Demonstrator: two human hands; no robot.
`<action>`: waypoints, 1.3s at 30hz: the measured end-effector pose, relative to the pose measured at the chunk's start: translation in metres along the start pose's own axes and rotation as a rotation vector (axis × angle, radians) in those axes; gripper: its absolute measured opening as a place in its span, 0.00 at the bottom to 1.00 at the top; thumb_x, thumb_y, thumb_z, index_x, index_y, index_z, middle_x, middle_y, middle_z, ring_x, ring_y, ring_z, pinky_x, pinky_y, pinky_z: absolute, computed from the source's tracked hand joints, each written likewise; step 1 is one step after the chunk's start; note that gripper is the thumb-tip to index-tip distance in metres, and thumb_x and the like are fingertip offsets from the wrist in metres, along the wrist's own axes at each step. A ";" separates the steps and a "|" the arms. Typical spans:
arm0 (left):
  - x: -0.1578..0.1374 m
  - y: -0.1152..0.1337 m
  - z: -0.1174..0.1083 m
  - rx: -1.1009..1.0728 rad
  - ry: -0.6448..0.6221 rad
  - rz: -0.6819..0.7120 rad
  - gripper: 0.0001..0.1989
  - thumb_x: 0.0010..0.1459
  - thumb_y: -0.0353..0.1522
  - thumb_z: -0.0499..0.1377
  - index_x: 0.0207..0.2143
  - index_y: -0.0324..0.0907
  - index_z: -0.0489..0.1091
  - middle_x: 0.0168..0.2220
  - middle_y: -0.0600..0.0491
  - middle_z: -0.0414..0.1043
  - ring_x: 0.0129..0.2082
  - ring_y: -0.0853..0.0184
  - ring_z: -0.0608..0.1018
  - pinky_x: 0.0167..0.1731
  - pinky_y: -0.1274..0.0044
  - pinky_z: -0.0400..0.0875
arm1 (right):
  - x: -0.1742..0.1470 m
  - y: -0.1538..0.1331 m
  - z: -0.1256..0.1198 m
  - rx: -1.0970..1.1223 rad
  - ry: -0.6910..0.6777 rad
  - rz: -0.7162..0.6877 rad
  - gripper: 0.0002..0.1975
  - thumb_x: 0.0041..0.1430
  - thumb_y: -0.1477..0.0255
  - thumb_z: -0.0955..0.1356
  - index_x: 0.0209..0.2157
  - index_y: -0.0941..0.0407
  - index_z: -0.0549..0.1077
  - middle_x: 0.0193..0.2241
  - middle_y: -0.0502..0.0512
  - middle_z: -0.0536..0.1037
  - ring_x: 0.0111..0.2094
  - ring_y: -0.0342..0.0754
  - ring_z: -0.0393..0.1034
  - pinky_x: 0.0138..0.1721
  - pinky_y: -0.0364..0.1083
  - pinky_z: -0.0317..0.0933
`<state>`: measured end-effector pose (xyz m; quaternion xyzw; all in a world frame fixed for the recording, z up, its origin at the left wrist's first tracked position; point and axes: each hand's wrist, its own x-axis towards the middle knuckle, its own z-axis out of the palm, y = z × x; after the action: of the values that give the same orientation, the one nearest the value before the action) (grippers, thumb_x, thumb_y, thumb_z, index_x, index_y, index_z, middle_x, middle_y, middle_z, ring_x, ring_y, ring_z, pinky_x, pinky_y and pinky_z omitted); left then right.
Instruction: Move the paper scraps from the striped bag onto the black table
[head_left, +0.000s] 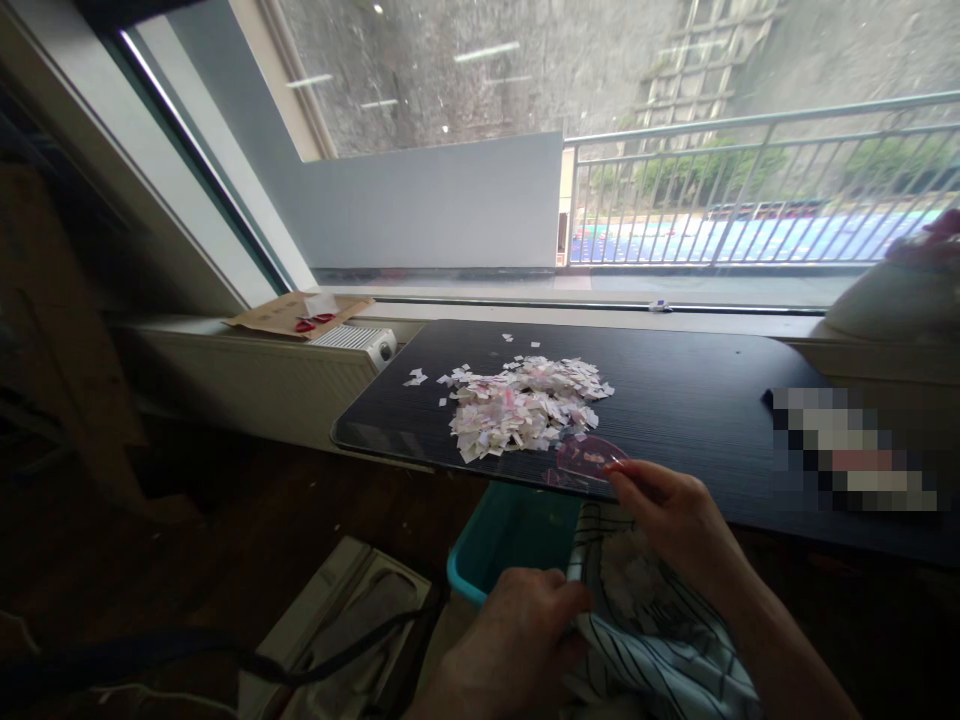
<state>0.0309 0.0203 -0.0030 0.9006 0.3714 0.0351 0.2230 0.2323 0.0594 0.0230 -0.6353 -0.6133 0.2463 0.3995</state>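
Observation:
My right hand (667, 505) pinches the edge of a thin, see-through pink plastic piece with a rounded outline (585, 455). That piece lies over the near edge of the dark table (690, 400). Just beyond it spreads a loose heap of small white paper-like pieces (510, 410), some with pink marks. Lower down, my left hand (517, 620) is closed on the edge of a striped cloth (600, 650). More pale pieces (637, 575) appear to lie in the fold of this cloth, partly hidden by my right arm.
Below the table's near edge stands a teal plastic bin (480, 560). At the left, a radiator (300, 360) carries brown cardboard (277, 315) with red-handled scissors (315, 322). A blurred-out object (855, 450) lies on the right. Behind the table is a window ledge (600, 317).

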 end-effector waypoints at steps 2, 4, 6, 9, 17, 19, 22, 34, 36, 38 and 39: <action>0.000 -0.001 0.001 0.007 -0.001 0.002 0.11 0.53 0.30 0.63 0.40 0.45 0.70 0.35 0.56 0.75 0.35 0.62 0.77 0.32 0.78 0.67 | -0.001 0.002 0.000 -0.013 0.044 0.006 0.16 0.54 0.61 0.65 0.35 0.57 0.79 0.31 0.54 0.81 0.32 0.50 0.75 0.33 0.44 0.65; 0.000 -0.002 0.002 0.008 0.001 0.003 0.11 0.53 0.30 0.62 0.40 0.45 0.70 0.35 0.56 0.75 0.35 0.62 0.77 0.32 0.78 0.67 | -0.003 0.001 -0.001 -0.031 0.023 0.000 0.15 0.54 0.62 0.65 0.34 0.57 0.79 0.30 0.54 0.81 0.31 0.50 0.75 0.32 0.44 0.65; 0.000 -0.002 0.003 0.003 0.010 0.003 0.11 0.53 0.30 0.62 0.40 0.45 0.70 0.35 0.56 0.74 0.35 0.63 0.77 0.32 0.78 0.67 | -0.007 -0.002 -0.003 -0.029 -0.032 -0.018 0.15 0.54 0.62 0.65 0.33 0.56 0.79 0.28 0.53 0.81 0.29 0.49 0.75 0.29 0.43 0.65; 0.000 -0.003 0.004 -0.006 0.020 0.003 0.11 0.52 0.30 0.63 0.40 0.45 0.69 0.35 0.56 0.74 0.35 0.63 0.77 0.33 0.78 0.66 | -0.009 -0.006 -0.004 -0.008 -0.044 -0.042 0.14 0.55 0.62 0.65 0.33 0.56 0.79 0.28 0.52 0.81 0.29 0.49 0.74 0.29 0.42 0.65; -0.001 -0.003 0.002 0.007 0.017 -0.003 0.11 0.52 0.30 0.63 0.40 0.45 0.70 0.35 0.56 0.74 0.34 0.63 0.77 0.32 0.78 0.66 | -0.003 -0.005 0.006 0.018 -0.040 -0.039 0.15 0.55 0.63 0.65 0.34 0.57 0.79 0.29 0.54 0.81 0.30 0.49 0.75 0.30 0.43 0.65; -0.001 -0.004 0.002 -0.009 0.020 -0.006 0.11 0.52 0.30 0.63 0.40 0.45 0.70 0.35 0.56 0.74 0.35 0.63 0.77 0.32 0.78 0.66 | -0.006 -0.007 0.002 0.017 -0.058 -0.031 0.15 0.54 0.63 0.65 0.33 0.57 0.79 0.28 0.53 0.81 0.28 0.48 0.74 0.29 0.42 0.64; -0.001 -0.005 0.003 -0.031 0.026 -0.010 0.11 0.52 0.30 0.63 0.39 0.45 0.70 0.35 0.56 0.74 0.35 0.64 0.77 0.33 0.78 0.66 | -0.006 -0.007 -0.007 0.017 0.016 -0.004 0.15 0.53 0.62 0.66 0.33 0.57 0.79 0.27 0.54 0.81 0.27 0.48 0.74 0.28 0.42 0.64; -0.008 -0.018 0.002 -0.069 0.069 -0.119 0.11 0.51 0.25 0.60 0.38 0.44 0.70 0.33 0.55 0.73 0.34 0.65 0.76 0.33 0.79 0.64 | 0.007 0.013 -0.022 -0.125 0.065 0.046 0.18 0.53 0.60 0.65 0.33 0.57 0.79 0.25 0.52 0.80 0.28 0.48 0.73 0.29 0.42 0.62; -0.009 -0.022 0.002 -0.098 0.091 -0.129 0.12 0.50 0.24 0.59 0.38 0.44 0.70 0.33 0.55 0.73 0.35 0.65 0.75 0.34 0.79 0.64 | -0.005 0.013 -0.031 -0.128 0.054 0.065 0.17 0.52 0.59 0.65 0.32 0.57 0.79 0.25 0.52 0.80 0.28 0.48 0.73 0.29 0.42 0.62; -0.010 -0.025 0.001 -0.119 0.109 -0.134 0.12 0.49 0.24 0.58 0.38 0.44 0.70 0.33 0.55 0.73 0.35 0.66 0.75 0.34 0.79 0.64 | -0.018 0.013 -0.041 -0.113 0.052 0.088 0.17 0.51 0.59 0.66 0.30 0.57 0.79 0.25 0.52 0.80 0.27 0.47 0.73 0.28 0.41 0.63; -0.010 -0.025 0.001 -0.124 0.116 -0.134 0.12 0.50 0.24 0.58 0.37 0.44 0.70 0.33 0.56 0.73 0.35 0.66 0.75 0.34 0.79 0.64 | -0.025 0.013 -0.046 -0.105 0.056 0.099 0.16 0.50 0.59 0.66 0.30 0.57 0.79 0.25 0.51 0.80 0.26 0.47 0.73 0.27 0.40 0.63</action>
<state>0.0078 0.0289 -0.0136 0.8547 0.4403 0.0950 0.2582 0.2737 0.0265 0.0339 -0.6915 -0.5817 0.2153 0.3701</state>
